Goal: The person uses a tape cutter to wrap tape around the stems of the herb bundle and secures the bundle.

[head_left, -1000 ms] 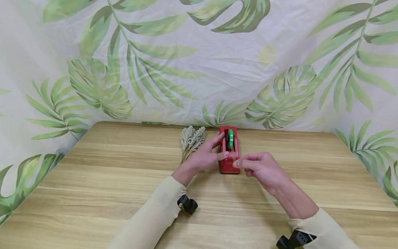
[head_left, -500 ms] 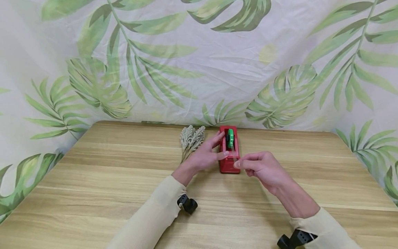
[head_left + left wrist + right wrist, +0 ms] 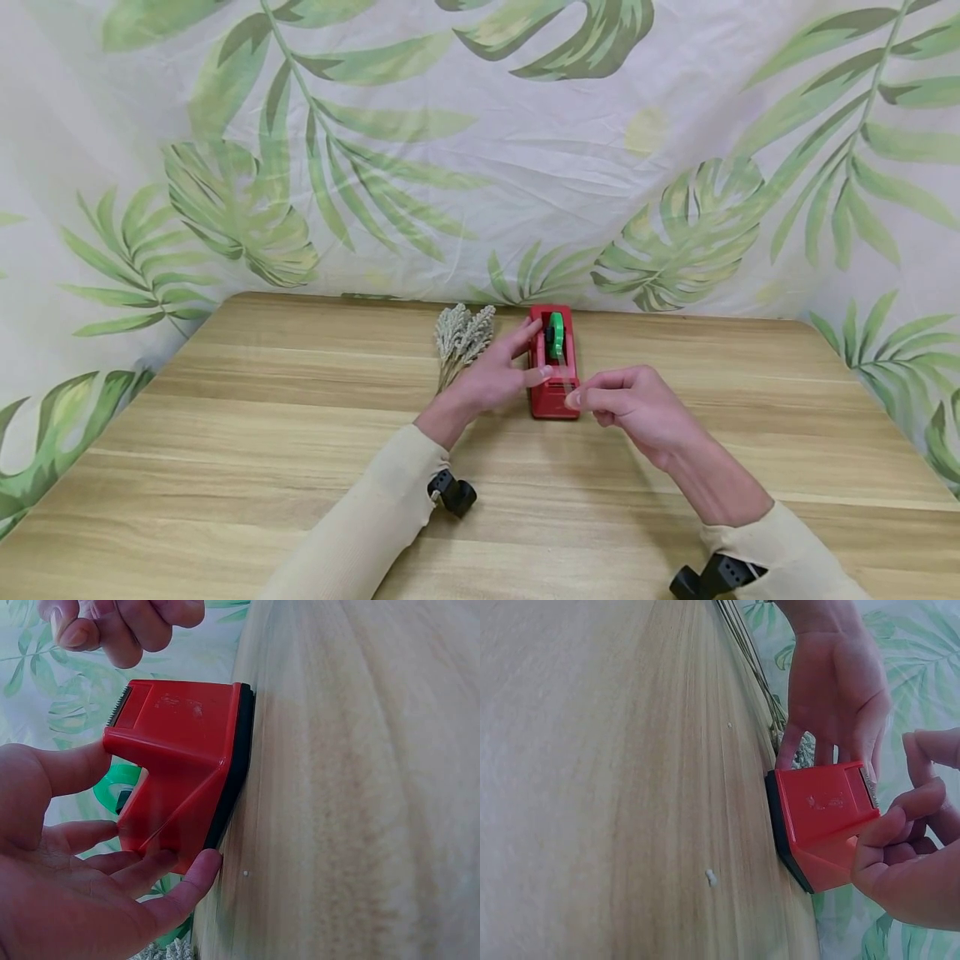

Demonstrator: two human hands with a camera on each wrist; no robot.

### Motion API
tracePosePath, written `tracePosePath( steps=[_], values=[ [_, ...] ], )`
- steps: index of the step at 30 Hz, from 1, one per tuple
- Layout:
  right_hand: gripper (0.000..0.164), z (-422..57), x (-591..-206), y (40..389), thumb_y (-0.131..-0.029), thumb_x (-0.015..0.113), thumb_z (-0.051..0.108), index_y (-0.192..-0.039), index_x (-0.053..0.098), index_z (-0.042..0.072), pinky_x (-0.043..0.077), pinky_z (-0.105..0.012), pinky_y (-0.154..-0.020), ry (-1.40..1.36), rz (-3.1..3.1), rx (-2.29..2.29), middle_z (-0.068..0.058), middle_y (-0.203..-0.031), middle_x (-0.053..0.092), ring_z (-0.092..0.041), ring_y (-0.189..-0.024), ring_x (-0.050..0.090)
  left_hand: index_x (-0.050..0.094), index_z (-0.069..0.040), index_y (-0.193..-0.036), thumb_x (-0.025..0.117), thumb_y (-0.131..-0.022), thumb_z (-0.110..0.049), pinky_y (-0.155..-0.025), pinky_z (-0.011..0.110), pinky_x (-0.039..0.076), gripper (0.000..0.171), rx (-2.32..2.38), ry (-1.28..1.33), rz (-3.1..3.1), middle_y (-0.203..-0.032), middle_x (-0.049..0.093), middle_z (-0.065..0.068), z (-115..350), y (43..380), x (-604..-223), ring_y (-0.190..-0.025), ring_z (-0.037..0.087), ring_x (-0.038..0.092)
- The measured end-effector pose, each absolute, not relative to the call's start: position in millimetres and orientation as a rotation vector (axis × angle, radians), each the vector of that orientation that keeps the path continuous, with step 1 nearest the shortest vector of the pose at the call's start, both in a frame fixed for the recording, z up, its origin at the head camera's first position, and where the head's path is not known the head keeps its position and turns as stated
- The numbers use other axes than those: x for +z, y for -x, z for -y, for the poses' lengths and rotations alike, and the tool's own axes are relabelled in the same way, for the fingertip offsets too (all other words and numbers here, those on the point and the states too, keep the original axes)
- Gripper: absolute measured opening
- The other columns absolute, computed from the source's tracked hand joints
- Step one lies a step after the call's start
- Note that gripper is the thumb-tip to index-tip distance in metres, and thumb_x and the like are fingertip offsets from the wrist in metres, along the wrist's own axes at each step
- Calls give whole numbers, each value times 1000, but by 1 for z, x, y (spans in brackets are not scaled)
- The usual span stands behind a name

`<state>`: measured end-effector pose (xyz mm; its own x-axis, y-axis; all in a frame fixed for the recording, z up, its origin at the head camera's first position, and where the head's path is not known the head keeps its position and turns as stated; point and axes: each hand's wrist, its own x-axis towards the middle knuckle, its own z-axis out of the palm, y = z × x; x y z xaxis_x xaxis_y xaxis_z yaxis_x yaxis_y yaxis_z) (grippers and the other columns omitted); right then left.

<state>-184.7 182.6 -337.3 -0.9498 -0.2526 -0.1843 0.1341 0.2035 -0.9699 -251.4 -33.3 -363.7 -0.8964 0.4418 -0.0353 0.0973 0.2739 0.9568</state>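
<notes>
A red tape dispenser (image 3: 553, 407) stands on the wooden table, with a green roll of tape (image 3: 557, 335) in its well. My left hand (image 3: 489, 380) holds the dispenser from its left side. In the left wrist view, the thumb presses near the toothed cutter (image 3: 118, 706) and the fingertips lie along the side of the red body (image 3: 184, 724). A clear strip of tape (image 3: 565, 373) runs from the roll toward my right hand (image 3: 641, 408), which pinches its end between thumb and forefinger, just above the dispenser's front. The strip itself is barely visible in the wrist views.
A bunch of dried flowers (image 3: 465, 333) lies left of the dispenser, its stems partly behind my left hand. A leaf-patterned cloth (image 3: 420, 167) hangs behind the table's far edge. Small pale bits (image 3: 711, 877) lie on the tabletop.
My right hand has shifted very slightly toward the front right with the tape end. The left hand and the dispenser stay where they were.
</notes>
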Motion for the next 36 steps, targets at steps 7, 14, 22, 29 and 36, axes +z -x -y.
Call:
tracePosePath(
  steps=[7,14,22,29,36],
  values=[
    [8,-182,-336,183,-91,75,9,-88,80,4,44,-27,-74,160,-2193,-1791,6,-72,61,-12,-71,50,24,-11,-169,68,-102,-9,-134,50,18,80,1662,-499,-2254,-180,9,8,33,251,-363,-164,34,24],
    [6,-183,-333,182,-90,75,8,-87,80,6,43,-25,-71,204,-2210,-1754,7,-72,62,-10,-71,50,25,-13,-169,69,-102,-10,-135,50,18,81,1660,-499,-2262,-180,10,7,34,250,-362,-164,33,24],
    [9,-186,-333,183,-90,75,8,-82,80,9,41,-25,-70,272,-2186,-1726,8,-74,66,-11,-71,49,24,-14,-169,68,-102,-9,-134,50,19,80,1656,-499,-2262,-180,9,7,33,251,-363,-164,33,24],
    [10,-188,-333,184,-90,75,9,-87,81,1,43,-27,-73,293,-2181,-1651,5,-81,72,-11,-73,51,25,-11,-169,68,-102,-8,-134,50,19,80,1672,-494,-2250,-180,9,9,33,251,-364,-165,33,22],
    [20,-191,-334,184,-90,75,9,-94,77,-10,42,-26,-69,369,-2173,-1602,6,-80,72,-12,-74,51,25,-14,-169,69,-102,-10,-135,50,18,81,1673,-490,-2253,-180,9,8,33,249,-362,-164,33,23]
  ],
)
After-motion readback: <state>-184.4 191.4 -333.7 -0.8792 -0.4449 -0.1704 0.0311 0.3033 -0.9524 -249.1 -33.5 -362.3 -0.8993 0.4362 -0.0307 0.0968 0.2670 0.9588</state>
